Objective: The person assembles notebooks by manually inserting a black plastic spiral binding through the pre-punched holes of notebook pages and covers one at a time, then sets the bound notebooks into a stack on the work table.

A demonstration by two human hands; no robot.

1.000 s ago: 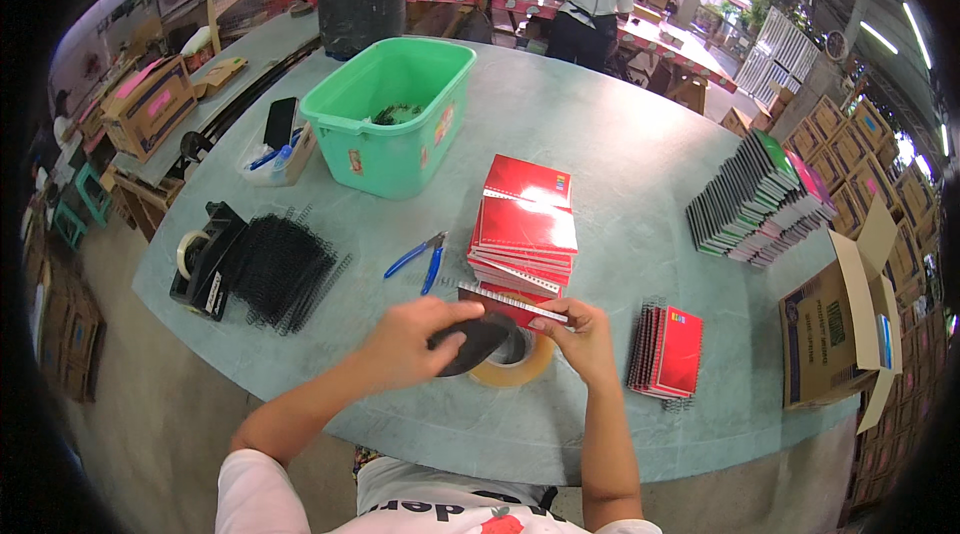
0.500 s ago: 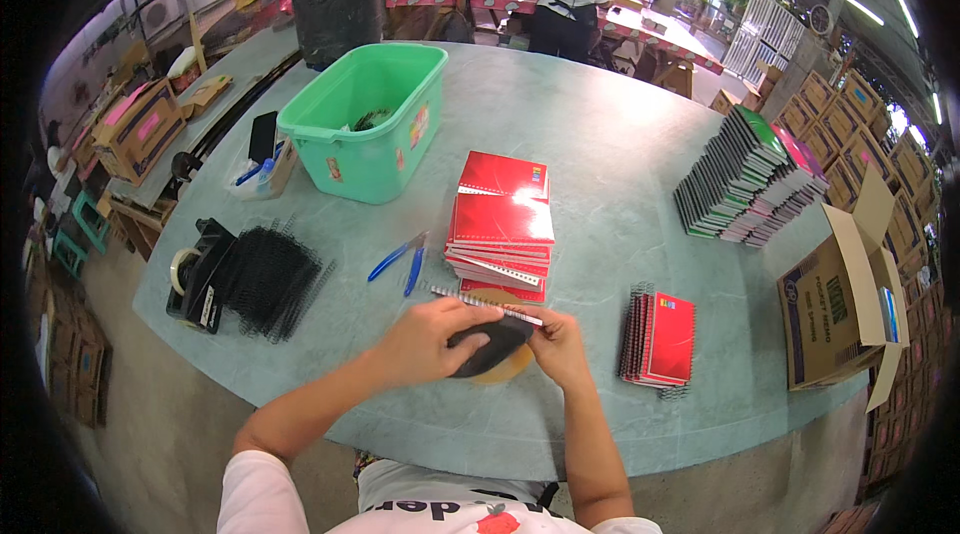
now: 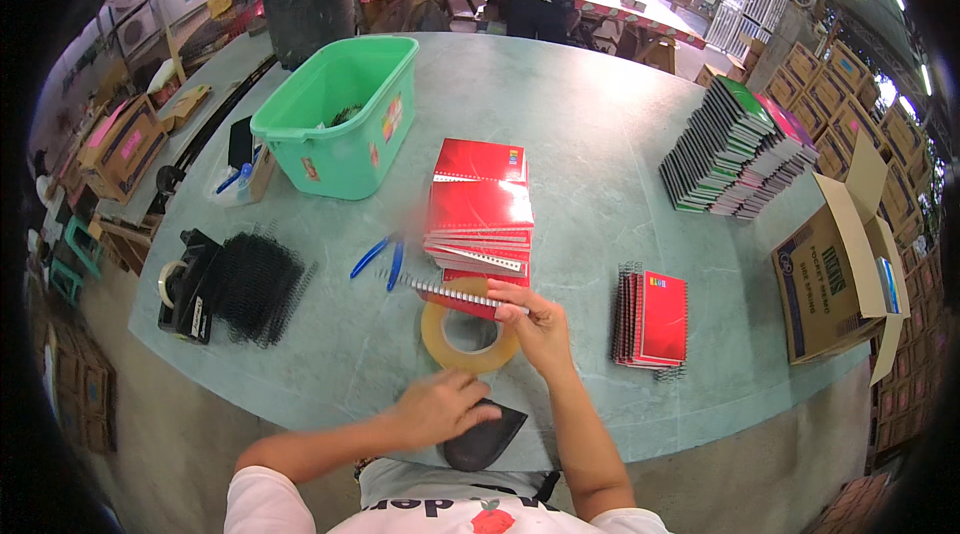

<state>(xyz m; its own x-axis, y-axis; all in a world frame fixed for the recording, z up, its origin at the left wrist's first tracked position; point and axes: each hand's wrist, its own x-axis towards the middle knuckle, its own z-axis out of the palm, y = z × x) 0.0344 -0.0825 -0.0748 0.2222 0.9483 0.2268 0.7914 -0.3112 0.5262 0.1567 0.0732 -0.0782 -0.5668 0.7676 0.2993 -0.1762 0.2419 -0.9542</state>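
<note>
My right hand [image 3: 537,326] grips a small red notebook [image 3: 462,302] at its right end, tilted on edge with its spine up. A wire coil [image 3: 425,287] runs along the spine, its loose end sticking out left. Under it lies a roll of clear yellowish tape [image 3: 432,336], flat on the table. My left hand [image 3: 440,411], a little blurred, is open, thumb and fingers apart. Its thumb reaches over a dark flat pad [image 3: 487,439] at the table's near edge. Beyond the tape stands a stack of red notebooks [image 3: 480,206].
Blue-handled pliers [image 3: 383,259] lie left of the stack. Farther left are black wire coils [image 3: 258,284], a tape dispenser [image 3: 188,284] and a green tub [image 3: 345,149]. To the right are bound red notebooks [image 3: 660,319], stacked notebooks [image 3: 730,149] and an open carton [image 3: 825,279].
My left hand has moved down from the notebook with the dark pad, which now lies at the near edge. My right hand keeps the notebook, and the tape roll is more exposed.
</note>
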